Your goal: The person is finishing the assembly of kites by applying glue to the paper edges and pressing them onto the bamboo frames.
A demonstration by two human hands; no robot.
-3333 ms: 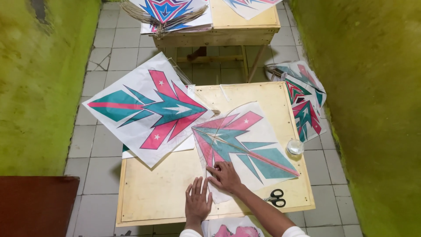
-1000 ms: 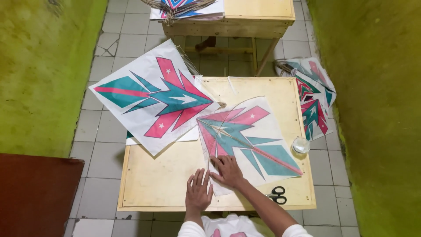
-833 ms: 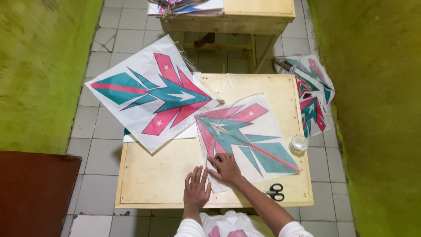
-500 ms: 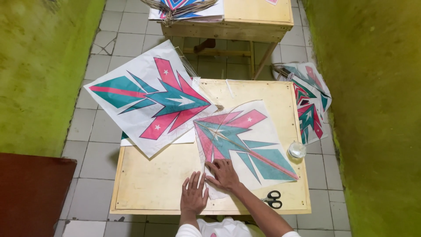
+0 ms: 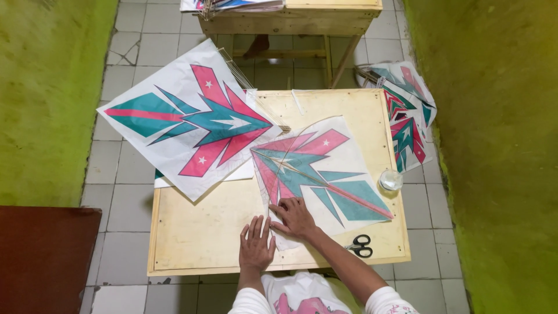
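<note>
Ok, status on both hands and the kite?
Left hand flat on table. Right hand pressing kite corner. Scissors beside right forearm, clear.

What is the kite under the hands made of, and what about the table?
The kite looks like thin, slightly see-through paper printed pink and teal, matte, with slim sticks, probably bamboo, crossing it. Both the left hand and right hand press its lower corner flat. The table looks like pale, unvarnished plywood with a raised wooden rim.

light: even, fairly bright | shadows: soft; faint | glare: none | focus: sharp; slight wide-angle bend at edges
</note>
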